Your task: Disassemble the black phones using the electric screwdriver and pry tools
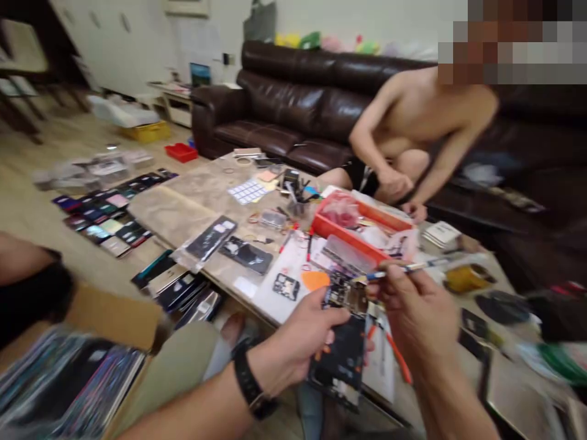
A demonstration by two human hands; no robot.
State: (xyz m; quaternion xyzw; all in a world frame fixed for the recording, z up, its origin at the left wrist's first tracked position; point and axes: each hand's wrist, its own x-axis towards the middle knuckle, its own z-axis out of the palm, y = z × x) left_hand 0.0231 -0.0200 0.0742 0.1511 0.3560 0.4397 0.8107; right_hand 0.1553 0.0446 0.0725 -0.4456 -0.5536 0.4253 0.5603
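Note:
My left hand (293, 342), a black watch on its wrist, grips an opened phone (342, 348) with its circuit board exposed, held above the near edge of the low table (183, 211). My right hand (413, 308) is closed around a thin screwdriver (413, 267) with a blue and silver shaft, its tip pointing left at the phone's upper end. An orange pick (315, 280) and a small black phone part (286, 286) lie on a white mat just beyond the phone.
A red tray (330, 227) of parts and bags sits mid-table, with phones in bags to its left. Another person sits opposite on a brown sofa (293, 104). Rows of phones (105, 214) cover the floor at left. A cardboard box (114, 318) of phones stands beside my knee.

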